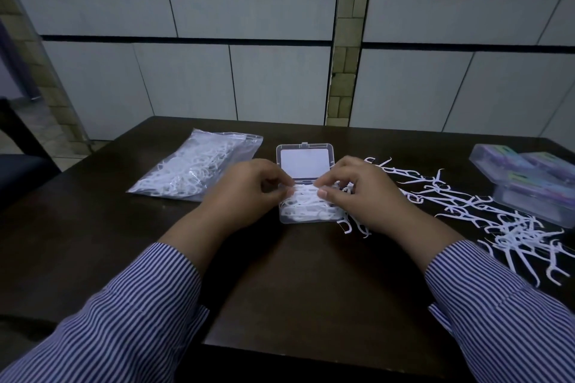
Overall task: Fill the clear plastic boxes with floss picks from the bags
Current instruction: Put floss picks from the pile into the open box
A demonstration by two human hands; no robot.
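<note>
Floss picks (306, 202) are being pinched between the curled fingers of the left hand (249, 193) and right hand (357, 193), squared for the open box (308, 218) directly beneath.

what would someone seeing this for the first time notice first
Both hands, the left hand and right hand, meet at the table's centre over an open clear plastic box heaped with white floss picks, fingers curled onto the pile. To the right, loose floss picks sprawl across the dark table beside stacked closed boxes. A clear bag of floss picks lies to the left.
</note>
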